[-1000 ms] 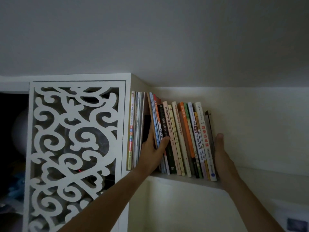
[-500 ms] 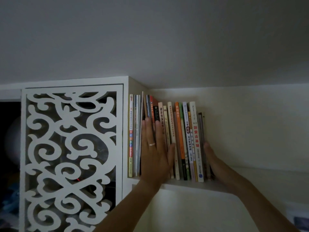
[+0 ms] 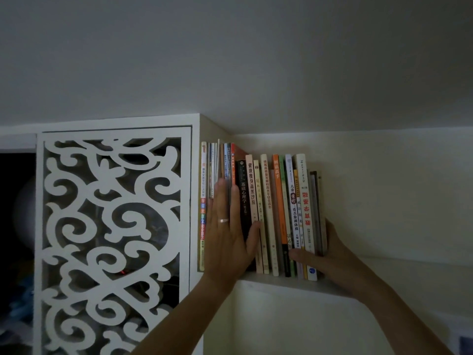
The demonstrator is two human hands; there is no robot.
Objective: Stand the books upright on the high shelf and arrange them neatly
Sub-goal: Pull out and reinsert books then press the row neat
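Note:
A row of several books (image 3: 277, 201) stands upright on the high white shelf (image 3: 289, 283), packed against the cabinet side at the left. My left hand (image 3: 227, 239), wearing a ring, lies flat with straight fingers against the spines of the left-hand books, thumb across a black spine. My right hand (image 3: 325, 254) cups the right end of the row: its palm is against the outermost dark book and its thumb lies across the lower spines of the white and orange books.
A white cabinet door with a cut-out scroll pattern (image 3: 115, 239) fills the left. The ceiling (image 3: 256, 60) hangs low just above the book tops. The shelf runs on bare to the right (image 3: 409, 267) along a cream wall.
The books have gone from leaning right to standing upright. My left hand flattened on the spines. My right hand closed in on the row's right end, thumb now across the front.

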